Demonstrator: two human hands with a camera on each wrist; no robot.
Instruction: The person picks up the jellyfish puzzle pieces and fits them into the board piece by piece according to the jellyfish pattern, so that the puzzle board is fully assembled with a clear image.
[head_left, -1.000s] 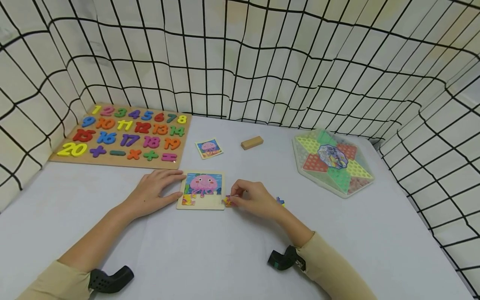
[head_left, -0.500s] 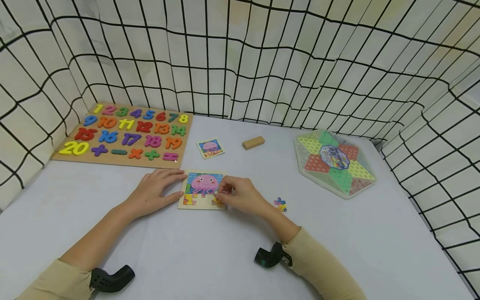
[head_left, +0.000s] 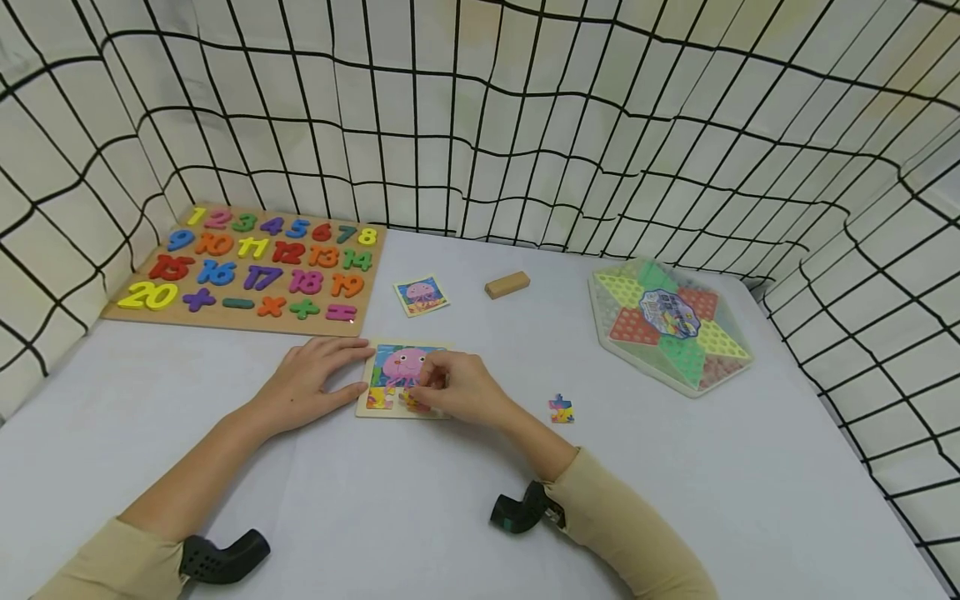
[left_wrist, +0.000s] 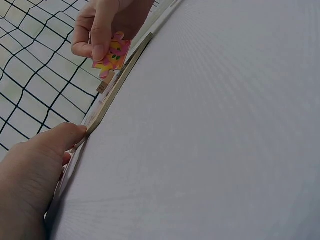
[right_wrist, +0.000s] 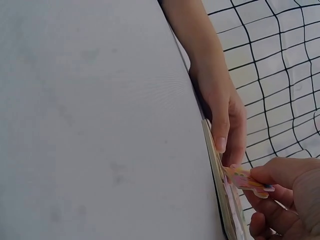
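A square wooden jigsaw tray (head_left: 386,414) lies flat on the white table, its upper part filled with a pink jellyfish picture (head_left: 399,365). Along its left edge rests my left hand (head_left: 309,390), thumb and fingertips touching the frame. My right hand (head_left: 467,389) pinches a pink and yellow puzzle piece (left_wrist: 116,54) between thumb and fingers, held tilted close over the lower row of the tray. A yellow and pink corner section (head_left: 380,398) fills the lower left. Another loose puzzle piece (head_left: 561,409) lies on the table to the right.
A wooden number board (head_left: 243,321) stands at the back left. Behind the tray lie a small jellyfish picture card (head_left: 421,296) and a wooden block (head_left: 507,285). A hexagonal star-patterned game box (head_left: 670,327) sits at the right. Black netting (head_left: 480,150) borders the table.
My right hand has carried the puzzle piece leftward from beside the tray to over its lower row, uncovering the loose piece on the right. My left hand has stayed at the tray's edge.
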